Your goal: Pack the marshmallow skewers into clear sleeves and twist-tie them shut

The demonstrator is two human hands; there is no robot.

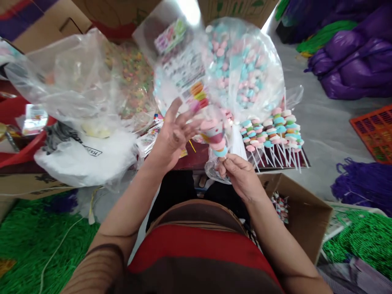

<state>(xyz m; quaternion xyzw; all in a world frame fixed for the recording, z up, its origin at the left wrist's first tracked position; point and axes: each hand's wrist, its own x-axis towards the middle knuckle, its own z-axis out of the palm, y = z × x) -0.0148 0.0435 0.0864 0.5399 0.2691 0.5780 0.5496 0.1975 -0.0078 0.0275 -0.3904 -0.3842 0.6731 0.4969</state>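
In my right hand (240,173) is a marshmallow skewer (218,145), its lower end pinched between thumb and fingers. Pink, white and blue candies show through a clear printed wrapper around it. My left hand (174,136) is raised beside the wrapper's upper part, fingers spread and slightly blurred; I cannot tell if the fingertips touch it. Several finished-looking marshmallow skewers (271,130) lie to the right, white sticks pointing towards me. Behind my hands stands a large clear bag of pink and blue marshmallows (248,65), with a printed plastic bag (183,69) next to it.
Left of my hands are a bag of small colourful candies (134,81) and a white plastic bag (88,151). An open cardboard box (309,216) with small wrapped items stands below the table at right. Purple sacks (346,61) and an orange crate (373,134) are farther right.
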